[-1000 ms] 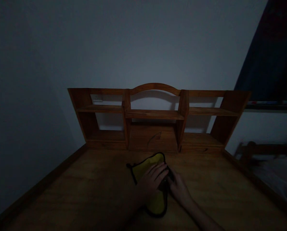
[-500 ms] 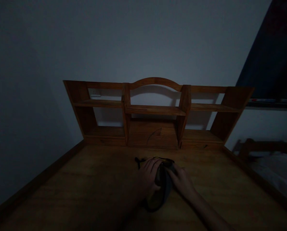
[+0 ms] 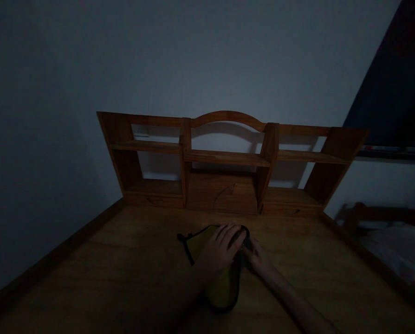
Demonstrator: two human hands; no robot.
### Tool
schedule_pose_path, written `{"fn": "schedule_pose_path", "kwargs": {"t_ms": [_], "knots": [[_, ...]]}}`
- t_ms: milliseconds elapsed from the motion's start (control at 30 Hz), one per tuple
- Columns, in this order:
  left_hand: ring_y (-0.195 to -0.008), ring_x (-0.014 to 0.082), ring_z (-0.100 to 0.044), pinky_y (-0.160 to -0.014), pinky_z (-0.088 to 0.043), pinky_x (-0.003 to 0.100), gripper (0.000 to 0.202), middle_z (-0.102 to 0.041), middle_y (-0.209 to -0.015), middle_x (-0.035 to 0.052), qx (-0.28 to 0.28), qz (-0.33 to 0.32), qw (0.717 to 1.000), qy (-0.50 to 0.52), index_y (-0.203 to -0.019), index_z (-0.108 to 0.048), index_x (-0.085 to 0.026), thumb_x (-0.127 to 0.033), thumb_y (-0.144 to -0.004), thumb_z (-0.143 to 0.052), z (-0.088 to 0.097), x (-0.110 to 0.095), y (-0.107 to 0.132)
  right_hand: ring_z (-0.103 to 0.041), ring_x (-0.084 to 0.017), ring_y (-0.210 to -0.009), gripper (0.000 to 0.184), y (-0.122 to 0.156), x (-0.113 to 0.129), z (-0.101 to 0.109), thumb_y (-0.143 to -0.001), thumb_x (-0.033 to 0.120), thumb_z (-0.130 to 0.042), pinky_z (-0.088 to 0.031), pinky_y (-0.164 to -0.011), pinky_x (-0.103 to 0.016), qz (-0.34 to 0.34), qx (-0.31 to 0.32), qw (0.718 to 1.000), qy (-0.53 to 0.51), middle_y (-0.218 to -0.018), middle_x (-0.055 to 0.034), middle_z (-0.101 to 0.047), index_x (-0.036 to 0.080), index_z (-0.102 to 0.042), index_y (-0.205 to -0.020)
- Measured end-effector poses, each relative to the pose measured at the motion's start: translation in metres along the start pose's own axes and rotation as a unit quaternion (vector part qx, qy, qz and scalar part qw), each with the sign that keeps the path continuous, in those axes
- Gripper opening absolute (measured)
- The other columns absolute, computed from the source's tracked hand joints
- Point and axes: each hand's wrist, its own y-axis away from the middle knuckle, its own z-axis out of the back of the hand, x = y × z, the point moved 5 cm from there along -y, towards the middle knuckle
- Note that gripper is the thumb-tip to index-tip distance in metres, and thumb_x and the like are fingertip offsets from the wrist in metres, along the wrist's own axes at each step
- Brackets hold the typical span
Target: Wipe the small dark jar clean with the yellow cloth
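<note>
The yellow cloth (image 3: 222, 286) lies lengthwise on the desk (image 3: 124, 273) under the flat, open left hand (image 3: 219, 250), while the right hand (image 3: 259, 260) touches its right edge, grip too dim to tell.

You are working in very dim light, and the whole frame is underexposed and grainy. The brightest patch is the wall (image 3: 224, 69) at 12 o'clock, a flat grey-blue that fades to near black at 9 o'clock and in the corners. The shelf (image 3: 228, 160) throws soft shadows onto the wall behind its openings, so the light reaches it from the front. The desk (image 3: 124, 269) shows only a dull brown. Your left hand (image 3: 221, 248) and right hand (image 3: 259, 260) read as dark shapes at 6 o'clock, and the yellow cloth (image 3: 221, 287) looks muted. The bed (image 3: 395, 241) at 4 o'clock is blurred. The wide lens splays the desk's edges and tilts the shelf's ends outward.
</note>
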Motion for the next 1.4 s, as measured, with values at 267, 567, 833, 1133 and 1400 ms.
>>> {"fn": "schedule_pose_path", "kwargs": {"t_ms": [267,567,833,1133,1400], "knots": [[-0.132,0.0309,-0.036,-0.108,-0.034,0.048,0.07,-0.038,-0.143,0.0149,0.049,0.039,0.997,0.055,-0.142,-0.028,-0.018,-0.022,-0.082,-0.062,0.006,-0.009,-0.004,-0.063,-0.028,-0.099,0.042,0.009,0.01,0.016,-0.084,0.028,-0.056,-0.048,-0.09,-0.039,0.092,-0.064,0.969,0.222,-0.108,-0.0104,-0.068,0.018,-0.057,-0.124],[-0.13,0.0314,-0.037,-0.109,-0.031,0.049,0.086,-0.041,-0.139,0.0153,0.008,0.082,0.991,0.103,-0.143,-0.024,-0.017,-0.04,-0.075,-0.072,0.01,0.0,0.0,-0.063,-0.024,-0.08,0.029,0.0,0.019,0.013,-0.082,0.04,-0.063,-0.05,-0.072,-0.03,0.021,-0.069,0.987,0.147,-0.087,-0.0059,-0.069,0.015,-0.066,-0.096],[-0.13,0.0302,-0.035,-0.109,-0.029,0.049,0.076,-0.038,-0.14,0.0167,-0.049,0.101,0.988,0.109,-0.144,-0.023,-0.015,-0.033,-0.081,-0.063,0.013,0.007,0.005,-0.062,-0.023,-0.098,0.034,0.005,0.0,-0.017,-0.075,0.028,-0.067,-0.048,-0.086,-0.032,-0.13,0.054,0.974,-0.178,-0.106,-0.0062,-0.068,0.017,-0.065,-0.107],[-0.134,0.0294,-0.032,-0.109,-0.029,0.052,0.064,-0.038,-0.142,0.0164,-0.017,0.042,0.997,0.059,-0.145,-0.024,-0.015,-0.018,-0.086,-0.049,0.009,-0.003,0.002,-0.06,-0.027,-0.103,0.031,0.003,0.0,-0.007,-0.077,0.029,-0.066,-0.044,-0.094,-0.038,-0.023,0.006,0.999,-0.032,-0.108,-0.0078,-0.067,0.017,-0.066,-0.106],[-0.14,0.0281,-0.022,-0.11,-0.032,0.045,0.073,-0.024,-0.152,0.0116,0.04,0.057,0.996,0.047,-0.148,-0.015,-0.018,-0.006,-0.083,-0.044,0.0,-0.01,0.0,-0.06,-0.027,-0.105,0.037,0.007,0.015,0.0,-0.089,0.03,-0.052,-0.045,-0.093,-0.038,0.049,-0.028,0.99,0.126,-0.116,-0.0098,-0.065,0.017,-0.057,-0.123]]}}
